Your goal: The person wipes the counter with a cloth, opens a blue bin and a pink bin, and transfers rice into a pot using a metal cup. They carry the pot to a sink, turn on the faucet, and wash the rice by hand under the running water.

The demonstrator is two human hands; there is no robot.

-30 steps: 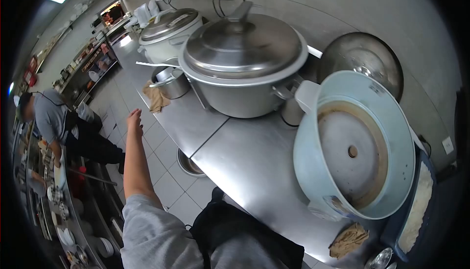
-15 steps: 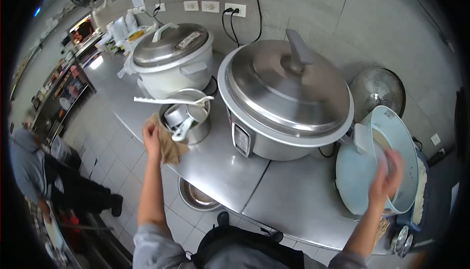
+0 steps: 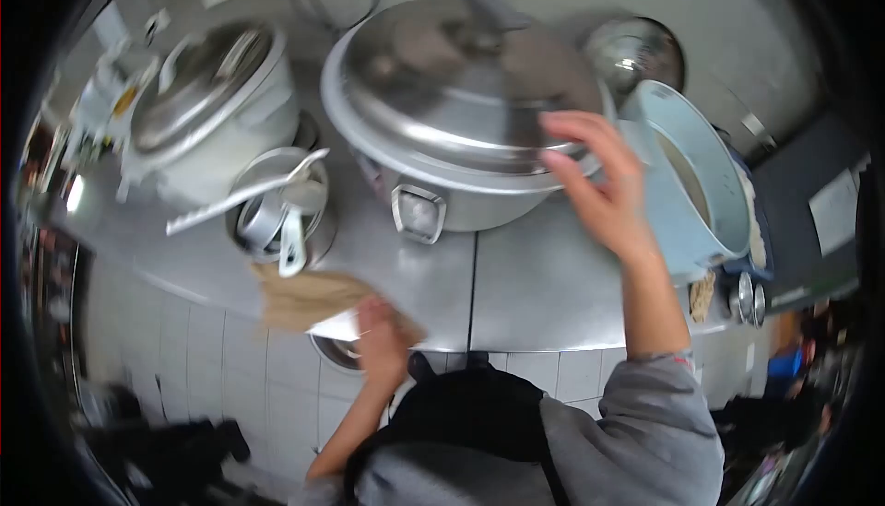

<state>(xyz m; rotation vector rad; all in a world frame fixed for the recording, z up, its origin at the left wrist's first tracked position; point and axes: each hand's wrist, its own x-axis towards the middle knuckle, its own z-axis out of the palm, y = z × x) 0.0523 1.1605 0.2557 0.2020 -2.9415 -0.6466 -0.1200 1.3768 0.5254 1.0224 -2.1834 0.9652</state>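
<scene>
My right hand point(image 3: 604, 188) reaches to the right side of the large rice cooker point(image 3: 535, 206), thumb and fingers apart beside the rim of its metal lid point(image 3: 433, 110). Nothing is in that hand. Lower down at the counter edge, my left hand point(image 3: 380, 345) is blurred, its fingers closed at the edge of a flat white piece point(image 3: 335, 326). That piece overlaps a crumpled brown cloth point(image 3: 300, 299). Behind the cloth stands a metal pot point(image 3: 323, 229) holding a measuring cup and a pale-handled scoop point(image 3: 293, 243), with a long white utensil point(image 3: 217, 206) across its top.
A second lidded cooker point(image 3: 230, 128) stands at the left. To the right are a light-blue tub point(image 3: 678, 239), small metal strainers point(image 3: 745, 299) and a round metal lid point(image 3: 636, 54) against the wall. Below the counter edge sits a metal bowl point(image 3: 334, 355).
My view has turned right. My right hand has left the blue tub for the big cooker's lid. My left hand has come down and right, and the white piece now shows beside it.
</scene>
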